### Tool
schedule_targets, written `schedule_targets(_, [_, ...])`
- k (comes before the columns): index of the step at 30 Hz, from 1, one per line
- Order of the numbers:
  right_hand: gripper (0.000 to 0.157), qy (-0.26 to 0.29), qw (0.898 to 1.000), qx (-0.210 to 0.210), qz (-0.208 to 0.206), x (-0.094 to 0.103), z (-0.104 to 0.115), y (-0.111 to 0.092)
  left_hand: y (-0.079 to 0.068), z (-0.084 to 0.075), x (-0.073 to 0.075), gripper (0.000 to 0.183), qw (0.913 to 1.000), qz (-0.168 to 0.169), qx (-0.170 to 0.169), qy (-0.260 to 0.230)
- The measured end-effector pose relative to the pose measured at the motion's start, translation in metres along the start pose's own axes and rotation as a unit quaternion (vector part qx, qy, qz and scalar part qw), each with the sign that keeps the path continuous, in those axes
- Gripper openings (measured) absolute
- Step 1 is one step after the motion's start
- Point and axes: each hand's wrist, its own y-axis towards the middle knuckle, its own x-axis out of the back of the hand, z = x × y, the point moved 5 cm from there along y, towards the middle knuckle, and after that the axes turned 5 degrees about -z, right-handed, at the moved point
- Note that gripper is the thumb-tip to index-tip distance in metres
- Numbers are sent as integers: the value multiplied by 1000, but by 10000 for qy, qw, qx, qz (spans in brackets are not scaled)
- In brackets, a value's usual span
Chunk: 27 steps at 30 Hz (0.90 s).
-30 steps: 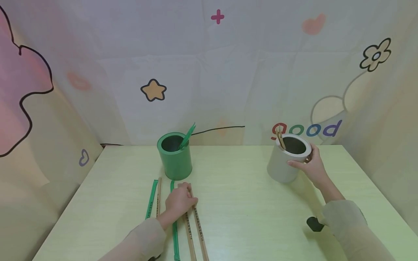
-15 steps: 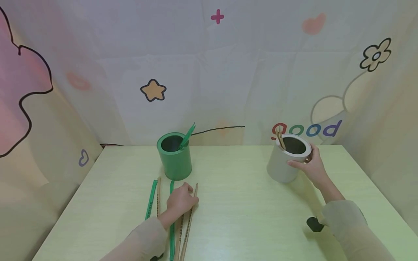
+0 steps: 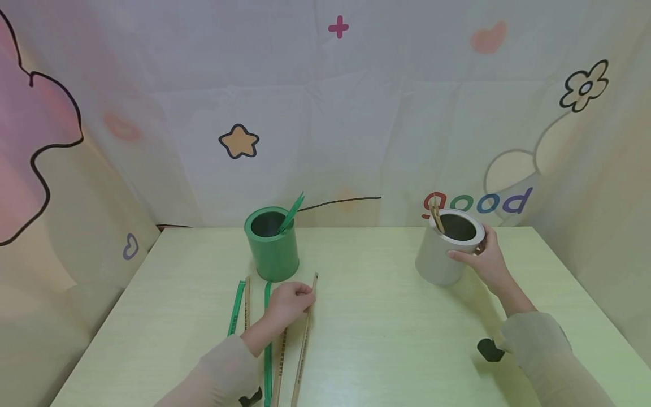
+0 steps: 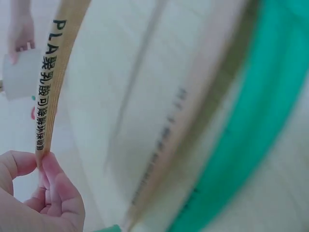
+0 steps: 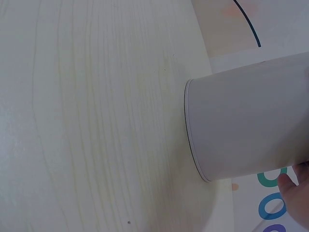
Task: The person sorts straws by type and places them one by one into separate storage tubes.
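My left hand (image 3: pixel 290 304) pinches a brown paper-wrapped straw (image 3: pixel 304 346) near its far end. In the left wrist view, thumb and fingertips meet on that straw (image 4: pixel 50 82), which has black print on its wrapper. Beneath the left forearm lie a green-wrapped straw (image 3: pixel 268 373) and another brown straw (image 3: pixel 280 367). Further left, a green straw (image 3: pixel 237 308) and a brown straw (image 3: pixel 247 305) lie side by side. On the right, my right hand (image 3: pixel 489 263) grips the rim side of a white cylindrical holder (image 3: pixel 438 263), which stands upright with brown straws (image 3: pixel 437 216) leaning inside.
Behind the left hand stands a green cylindrical holder (image 3: pixel 277 257) with green straws (image 3: pixel 292 213) sticking out. A printed cloth (image 3: pixel 315 113) hangs behind the back edge of the pale wooden table (image 3: pixel 376 339), and cloth also hangs along both sides.
Two brown straws under my left hand shifted, then one was drawn away to the right. The left hand rose slightly right and forward with it. The right hand and white holder stayed put.
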Motion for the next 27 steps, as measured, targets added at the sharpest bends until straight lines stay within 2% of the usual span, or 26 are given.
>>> schedule_targets(6, [87,54,10000,33,-22,1,-1,0,0,-17,-4,20,9977,254,-77,-622])
schedule_targets(14, [85,-169,9998,32,-25,1,-1,-1,0,-43,-6,17,9900,356,-143,-1360])
schedule_targets(20, [86,-99,9999,-25,-24,1,0,-1,4,-70,-4,17,9771,367,-209,-2088])
schedule_targets(27, [85,-101,9999,4,-24,0,0,-1,7,-110,5,15,9590,70,-458,-2795])
